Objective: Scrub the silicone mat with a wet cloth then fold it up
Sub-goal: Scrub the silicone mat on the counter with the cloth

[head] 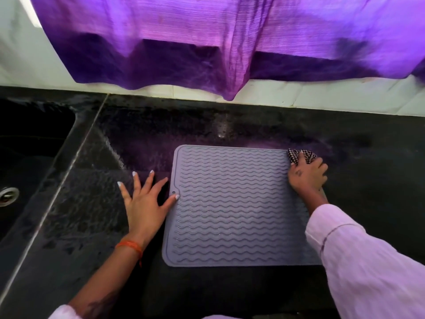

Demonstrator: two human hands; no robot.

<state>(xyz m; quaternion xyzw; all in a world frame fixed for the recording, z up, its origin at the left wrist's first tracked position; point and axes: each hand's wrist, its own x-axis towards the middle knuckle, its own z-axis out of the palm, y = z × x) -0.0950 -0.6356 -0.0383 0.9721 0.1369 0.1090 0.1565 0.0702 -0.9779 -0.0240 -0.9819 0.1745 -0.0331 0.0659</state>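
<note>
My right hand (307,172) grips the checked cloth (301,155) at the flat, unfolded silicone mat's (234,203) far corner, my left hand (145,199) splayed steadying it; I judge scrubbing underway, folding untouched.

Silicone mat (234,206): grey, roughly square, rounded corners, wavy raised ridges across its face, small hole at the 9 o'clock edge. Lies flat and unfolded on the dark counter (230,125). Cloth (296,155): dark-and-white checked, bunched up, sitting at the mat's 1 o'clock corner, touching its edge.
</note>
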